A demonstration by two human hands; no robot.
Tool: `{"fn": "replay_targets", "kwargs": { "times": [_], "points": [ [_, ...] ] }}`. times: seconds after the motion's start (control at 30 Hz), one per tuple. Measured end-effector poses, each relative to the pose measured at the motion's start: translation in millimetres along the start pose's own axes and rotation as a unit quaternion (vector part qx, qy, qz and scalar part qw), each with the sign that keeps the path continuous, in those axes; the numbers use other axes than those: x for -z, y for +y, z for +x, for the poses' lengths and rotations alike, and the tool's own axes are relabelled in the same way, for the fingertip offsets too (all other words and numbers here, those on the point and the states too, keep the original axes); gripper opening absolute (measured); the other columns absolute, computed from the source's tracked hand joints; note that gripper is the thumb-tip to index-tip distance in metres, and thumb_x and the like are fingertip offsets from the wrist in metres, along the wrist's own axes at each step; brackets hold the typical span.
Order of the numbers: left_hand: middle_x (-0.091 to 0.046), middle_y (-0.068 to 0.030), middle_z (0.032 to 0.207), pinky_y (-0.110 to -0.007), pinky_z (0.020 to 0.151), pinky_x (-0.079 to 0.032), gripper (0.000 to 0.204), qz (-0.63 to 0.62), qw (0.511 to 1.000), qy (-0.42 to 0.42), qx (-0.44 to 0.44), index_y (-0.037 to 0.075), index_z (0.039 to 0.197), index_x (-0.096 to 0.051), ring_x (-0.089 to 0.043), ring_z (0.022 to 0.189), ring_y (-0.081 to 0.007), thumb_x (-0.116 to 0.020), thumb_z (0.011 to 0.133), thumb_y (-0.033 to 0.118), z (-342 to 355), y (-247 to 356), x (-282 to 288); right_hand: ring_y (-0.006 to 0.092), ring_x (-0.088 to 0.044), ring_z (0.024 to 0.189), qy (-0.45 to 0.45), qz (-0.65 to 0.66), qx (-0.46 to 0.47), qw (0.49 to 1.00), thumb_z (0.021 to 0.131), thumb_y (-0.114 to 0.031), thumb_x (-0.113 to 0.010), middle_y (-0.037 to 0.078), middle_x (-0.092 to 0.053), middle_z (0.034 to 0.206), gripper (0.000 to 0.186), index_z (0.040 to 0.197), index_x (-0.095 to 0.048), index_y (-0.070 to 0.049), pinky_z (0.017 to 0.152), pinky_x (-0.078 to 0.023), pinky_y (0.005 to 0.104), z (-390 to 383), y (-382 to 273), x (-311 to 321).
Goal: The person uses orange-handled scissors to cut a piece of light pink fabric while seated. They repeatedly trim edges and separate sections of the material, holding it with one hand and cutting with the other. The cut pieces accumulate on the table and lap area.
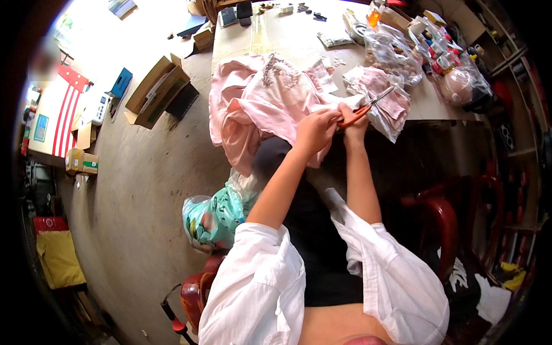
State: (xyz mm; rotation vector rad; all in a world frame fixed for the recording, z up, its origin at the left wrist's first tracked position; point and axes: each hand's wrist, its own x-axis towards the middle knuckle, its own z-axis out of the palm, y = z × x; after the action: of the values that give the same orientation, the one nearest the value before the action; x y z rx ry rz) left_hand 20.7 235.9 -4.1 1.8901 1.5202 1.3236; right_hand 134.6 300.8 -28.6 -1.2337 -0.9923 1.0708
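Observation:
A pink garment (259, 95) with a ribbed, decorated patch lies bunched over the table's near edge and hangs down toward my lap. My left hand (315, 132) is closed at its right side, pinching a bit of the cloth. Close beside it, my right hand (353, 122) grips orange-handled scissors (363, 111). Their blades point away to the right, over a clear plastic bag with pink cloth pieces (386, 95). What lies between my fingertips is partly hidden.
Behind the garment is a pale table (287, 40). Clear bags of small items (394, 54) and bottles (445, 60) crowd its right side. A cardboard box (155, 89) stands on the floor at left. A green plastic bag (215, 215) sits beside my chair; a red wooden chair (445, 224) is right.

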Motion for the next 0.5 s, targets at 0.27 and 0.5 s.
{"fn": "replay_targets", "kwargs": {
  "times": [0.27,0.5],
  "points": [
    [-0.059,-0.0152,0.112,-0.039,0.090,-0.045,0.052,0.127,0.992,0.015,0.022,0.005,0.115,-0.059,-0.055,0.105,-0.0325,-0.074,0.069,0.021,-5.3,-38.4,112.6,0.0129,-0.055,0.061,-0.044,0.086,0.059,0.994,0.073,-0.006,-0.072,0.004,-0.059,0.077,0.022,0.085,-0.054,-0.003,0.052,-0.044,0.0264,106.4,-62.6,-22.8],
    [-0.053,-0.0135,0.123,-0.040,0.095,-0.041,0.063,0.202,0.979,-0.037,0.007,0.004,0.124,-0.051,-0.049,0.114,-0.0313,-0.074,0.066,0.015,-32.4,-98.8,117.7,0.0151,-0.054,0.053,-0.080,0.216,-0.005,0.973,0.074,0.013,-0.066,0.008,-0.056,0.073,0.016,0.080,-0.053,0.006,0.043,-0.046,0.0262,146.7,-100.1,-75.8]
  ]
}}
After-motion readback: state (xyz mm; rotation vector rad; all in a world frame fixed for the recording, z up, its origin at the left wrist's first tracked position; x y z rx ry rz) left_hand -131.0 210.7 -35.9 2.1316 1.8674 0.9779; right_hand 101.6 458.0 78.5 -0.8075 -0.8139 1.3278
